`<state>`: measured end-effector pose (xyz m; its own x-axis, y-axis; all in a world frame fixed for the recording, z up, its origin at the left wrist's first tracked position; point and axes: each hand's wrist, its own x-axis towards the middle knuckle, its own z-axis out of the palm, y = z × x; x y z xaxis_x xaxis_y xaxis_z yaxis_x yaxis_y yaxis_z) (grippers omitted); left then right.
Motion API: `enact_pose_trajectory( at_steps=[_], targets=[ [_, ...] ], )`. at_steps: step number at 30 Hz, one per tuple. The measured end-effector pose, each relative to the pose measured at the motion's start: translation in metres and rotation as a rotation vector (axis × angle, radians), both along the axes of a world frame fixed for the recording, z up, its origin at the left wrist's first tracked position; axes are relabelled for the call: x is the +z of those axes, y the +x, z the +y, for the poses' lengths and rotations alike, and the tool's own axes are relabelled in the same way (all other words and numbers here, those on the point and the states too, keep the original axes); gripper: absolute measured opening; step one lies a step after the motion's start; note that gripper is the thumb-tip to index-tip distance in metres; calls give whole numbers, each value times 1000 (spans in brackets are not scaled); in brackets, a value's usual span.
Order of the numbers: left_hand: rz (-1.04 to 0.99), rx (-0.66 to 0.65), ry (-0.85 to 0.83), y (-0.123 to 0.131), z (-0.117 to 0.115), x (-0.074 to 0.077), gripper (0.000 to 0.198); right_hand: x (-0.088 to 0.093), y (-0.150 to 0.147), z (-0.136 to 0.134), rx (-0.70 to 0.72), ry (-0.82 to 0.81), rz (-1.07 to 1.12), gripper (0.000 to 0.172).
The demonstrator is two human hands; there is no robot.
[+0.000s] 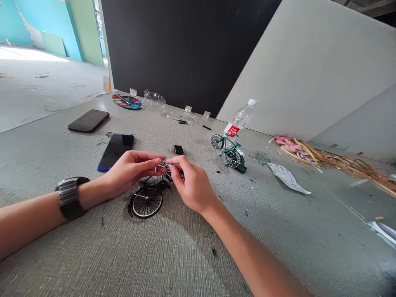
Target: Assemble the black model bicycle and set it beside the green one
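My left hand (134, 167) and my right hand (192, 181) meet in the middle, fingertips pinched on a small silvery metal part (163, 163) whose exact kind is too small to make out. Just below them a black toy bicycle (147, 202) rests on the table, one spoked wheel with a pale rim toward me. My fingers partly cover its far end. To the right stands a green toy bicycle (229, 150) on its wheels. A small black box-like piece (178, 149) lies just beyond my fingertips.
Left are a blue-edged phone (116, 150) and a dark flat case (89, 121). Behind lie a paint palette (126, 101) and clear plastic packaging (154, 99). A water bottle (244, 115) stands behind the green bicycle; a printed paper (287, 177) and wood strips (337, 161) lie right.
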<state>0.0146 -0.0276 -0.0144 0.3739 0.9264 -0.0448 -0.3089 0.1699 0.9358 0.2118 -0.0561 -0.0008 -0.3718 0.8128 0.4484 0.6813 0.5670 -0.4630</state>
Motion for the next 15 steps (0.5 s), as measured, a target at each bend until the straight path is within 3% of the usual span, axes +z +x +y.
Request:
enact_pose_trajectory(
  at_steps=[6, 15],
  targets=[
    [-50, -55, -45, -3, 3, -6, 26, -2, 1, 0, 5, 21, 29, 22],
    [37, -43, 20, 0, 2, -5, 37, -4, -1, -1, 50, 0, 17, 22]
  ],
)
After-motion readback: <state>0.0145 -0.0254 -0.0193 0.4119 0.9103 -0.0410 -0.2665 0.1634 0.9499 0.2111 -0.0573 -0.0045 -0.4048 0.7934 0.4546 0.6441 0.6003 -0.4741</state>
